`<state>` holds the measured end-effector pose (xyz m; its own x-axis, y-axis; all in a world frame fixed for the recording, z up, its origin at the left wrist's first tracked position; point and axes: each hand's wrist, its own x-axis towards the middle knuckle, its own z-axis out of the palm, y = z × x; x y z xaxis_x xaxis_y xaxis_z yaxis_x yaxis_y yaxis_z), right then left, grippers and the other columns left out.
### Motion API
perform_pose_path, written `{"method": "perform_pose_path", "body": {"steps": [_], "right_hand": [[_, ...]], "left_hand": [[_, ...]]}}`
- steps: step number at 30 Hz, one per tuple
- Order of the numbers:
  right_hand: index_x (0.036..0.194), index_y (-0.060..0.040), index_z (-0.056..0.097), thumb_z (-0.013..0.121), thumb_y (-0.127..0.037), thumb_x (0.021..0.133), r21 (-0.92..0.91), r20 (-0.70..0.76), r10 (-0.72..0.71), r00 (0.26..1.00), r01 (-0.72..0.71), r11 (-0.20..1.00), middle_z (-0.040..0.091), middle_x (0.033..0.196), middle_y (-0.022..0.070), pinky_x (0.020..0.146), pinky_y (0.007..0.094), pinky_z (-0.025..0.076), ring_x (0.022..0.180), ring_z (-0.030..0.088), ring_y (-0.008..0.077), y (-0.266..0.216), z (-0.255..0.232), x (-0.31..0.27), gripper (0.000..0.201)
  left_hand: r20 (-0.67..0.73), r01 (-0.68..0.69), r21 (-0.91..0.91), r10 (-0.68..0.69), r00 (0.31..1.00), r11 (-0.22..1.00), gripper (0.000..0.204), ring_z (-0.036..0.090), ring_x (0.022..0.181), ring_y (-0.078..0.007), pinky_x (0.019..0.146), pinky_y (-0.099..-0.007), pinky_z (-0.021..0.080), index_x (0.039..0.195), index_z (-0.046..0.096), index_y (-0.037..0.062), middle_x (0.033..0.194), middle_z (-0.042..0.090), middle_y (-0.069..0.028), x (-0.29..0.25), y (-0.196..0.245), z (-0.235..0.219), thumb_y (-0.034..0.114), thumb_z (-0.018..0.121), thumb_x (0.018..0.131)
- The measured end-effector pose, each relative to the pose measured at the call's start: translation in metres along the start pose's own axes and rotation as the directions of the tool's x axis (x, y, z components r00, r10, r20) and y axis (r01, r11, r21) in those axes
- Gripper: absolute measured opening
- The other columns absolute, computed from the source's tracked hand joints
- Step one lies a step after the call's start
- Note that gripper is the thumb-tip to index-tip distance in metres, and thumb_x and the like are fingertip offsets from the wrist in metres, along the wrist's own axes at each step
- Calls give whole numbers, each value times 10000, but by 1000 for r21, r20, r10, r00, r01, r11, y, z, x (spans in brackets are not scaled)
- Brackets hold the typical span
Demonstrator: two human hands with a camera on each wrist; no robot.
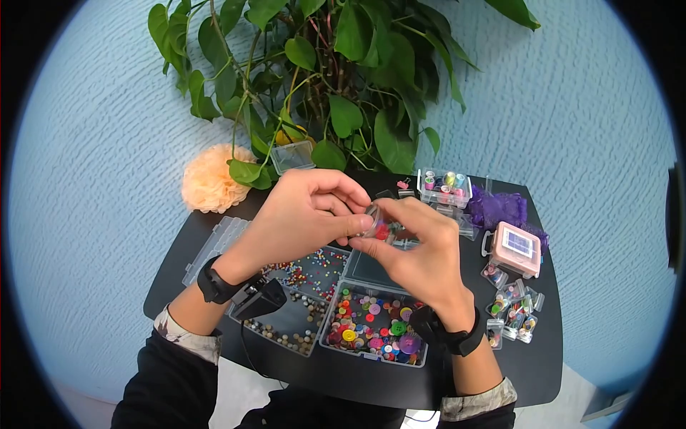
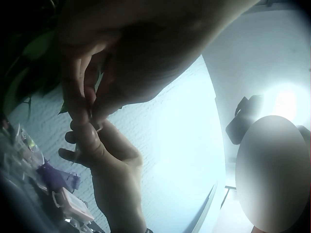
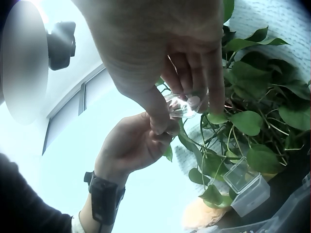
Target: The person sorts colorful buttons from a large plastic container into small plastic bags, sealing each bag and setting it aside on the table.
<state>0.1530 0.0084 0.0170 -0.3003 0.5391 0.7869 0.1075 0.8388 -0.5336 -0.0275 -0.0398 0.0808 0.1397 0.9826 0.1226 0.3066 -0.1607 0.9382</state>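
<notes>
Above the table, both hands meet at a small clear plastic bag with a few small pieces inside, some of them red in the head view. My left hand pinches its upper edge between thumb and fingers. From the other side my right hand grips the bag, thumb below and fingers above. Fingers cover much of it. Directly beneath lie a clear box of colourful buttons and a divided clear box holding small multicoloured beads and round brownish beads.
Several small filled bags lie at the right, near a pink-lidded case and purple mesh fabric. A clear container of spools stands behind. At the back left are a peach pompom, an open clear box and overhanging plant leaves.
</notes>
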Motion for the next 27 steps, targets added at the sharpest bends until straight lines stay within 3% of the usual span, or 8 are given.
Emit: {"method": "perform_pose_path", "body": {"steps": [4,7,10,12,15,19,21,27], "right_hand": [[1001,16,689,869,-64,641,-5,-11,-101,995,101,995,638,795,104,593,340,505,669,632,253,-1,1,0,410],[991,13,688,861,-41,643,-3,38,-86,996,86,996,643,801,101,597,336,515,677,644,247,-4,0,-1,392],[982,12,687,862,-35,640,14,28,-80,996,79,997,643,797,103,590,327,505,667,635,238,-2,2,-1,387],[985,12,687,865,-39,639,18,27,-72,997,72,997,645,797,104,594,324,502,668,632,238,-3,0,1,392],[993,14,687,869,-47,638,14,-6,-40,999,40,999,648,798,108,605,321,496,672,624,241,-7,0,1,404],[1011,26,683,867,-47,643,21,-30,-23,999,24,999,651,811,118,626,326,501,686,624,245,-4,1,0,418],[1016,29,680,862,-40,645,24,-28,-35,999,36,999,647,810,117,624,324,503,687,627,242,-5,1,1,418],[1045,26,673,833,1,659,6,41,-126,991,126,992,634,807,101,600,308,513,686,640,218,-6,2,0,419]], "left_hand": [[9,-5,-20,5,1000,1000,168,678,775,-90,655,-223,557,940,588,-26,867,693,-71,4,-3,1,-23,729,849],[39,54,4,-55,998,999,182,680,769,-85,663,-222,562,888,556,-3,840,691,-54,8,-6,3,-35,729,842],[55,-21,-83,26,998,996,194,674,752,-77,672,-219,564,831,542,3,823,686,-36,10,-12,4,-44,731,835],[33,-18,136,14,999,991,180,674,775,-82,699,-221,573,813,563,-2,852,688,-50,8,-9,4,-46,737,830],[-1,-48,-17,48,999,999,111,674,822,-94,724,-223,575,874,633,-50,902,692,-78,1,-7,4,-46,735,831],[8,-131,-16,131,991,991,147,672,885,-116,756,-232,578,986,685,-72,991,688,-100,-5,-8,-2,-51,718,844],[51,-289,183,285,957,940,155,675,908,-132,776,-242,577,998,707,-71,1034,680,-98,-6,-9,-3,-58,709,843],[155,-322,374,283,946,870,177,691,872,-135,770,-242,574,975,728,-42,973,691,-86,-5,-3,-7,-49,738,799]]}}
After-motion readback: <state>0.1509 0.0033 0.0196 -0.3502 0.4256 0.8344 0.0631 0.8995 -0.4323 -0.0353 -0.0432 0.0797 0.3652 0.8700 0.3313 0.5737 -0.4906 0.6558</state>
